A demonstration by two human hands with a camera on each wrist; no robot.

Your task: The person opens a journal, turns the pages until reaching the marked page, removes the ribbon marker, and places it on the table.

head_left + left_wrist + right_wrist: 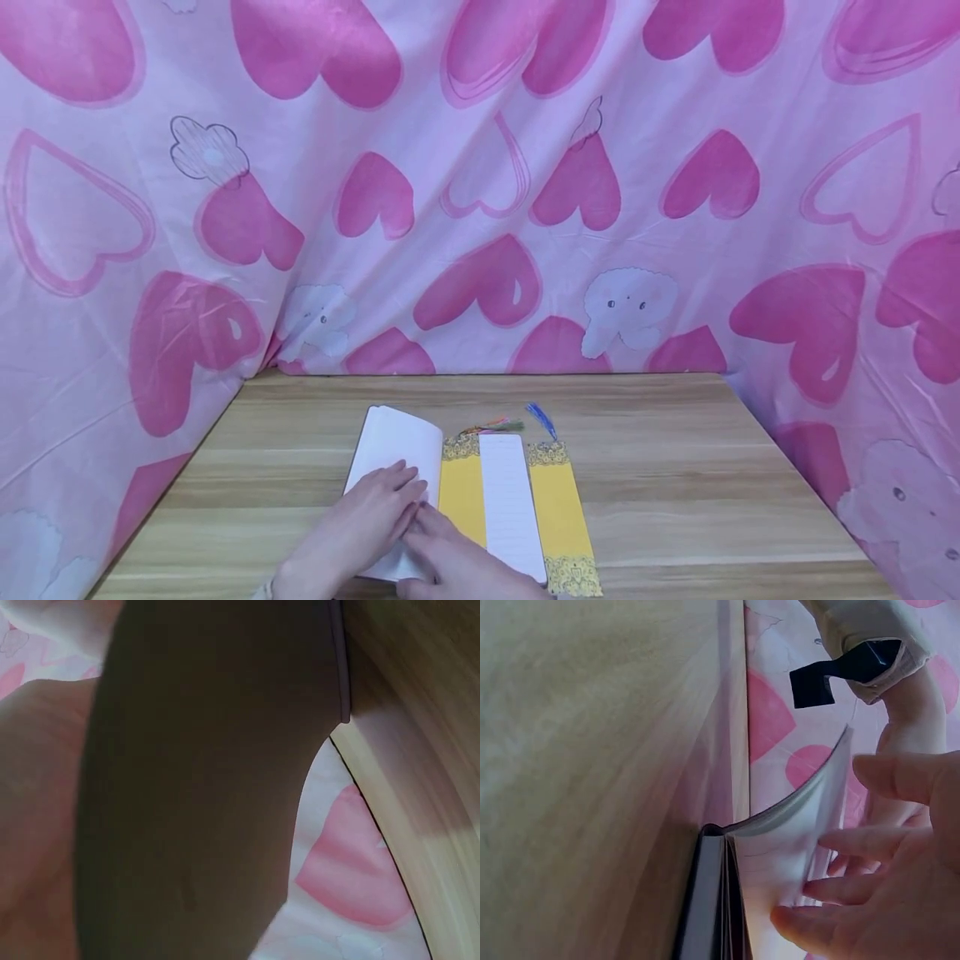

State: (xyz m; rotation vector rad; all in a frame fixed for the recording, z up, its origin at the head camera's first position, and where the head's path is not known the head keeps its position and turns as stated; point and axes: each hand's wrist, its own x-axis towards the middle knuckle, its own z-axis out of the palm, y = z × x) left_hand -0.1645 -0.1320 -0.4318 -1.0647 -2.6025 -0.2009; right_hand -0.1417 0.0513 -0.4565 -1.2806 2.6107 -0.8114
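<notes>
Two hands, fingers extended: left hand [375,508] rests on left page of open notebook [393,442]; right hand [457,554] touches same page. Notebook on wooden table [697,492], yellow bookmark [562,508] just right.

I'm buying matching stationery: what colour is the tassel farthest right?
The tassel is blue, seen best in the head view.

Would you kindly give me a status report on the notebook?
Left hand, right hand: both touching blank page. Notebook open. Yellow strips either side of lined paper, left one partly behind right hand.
</notes>
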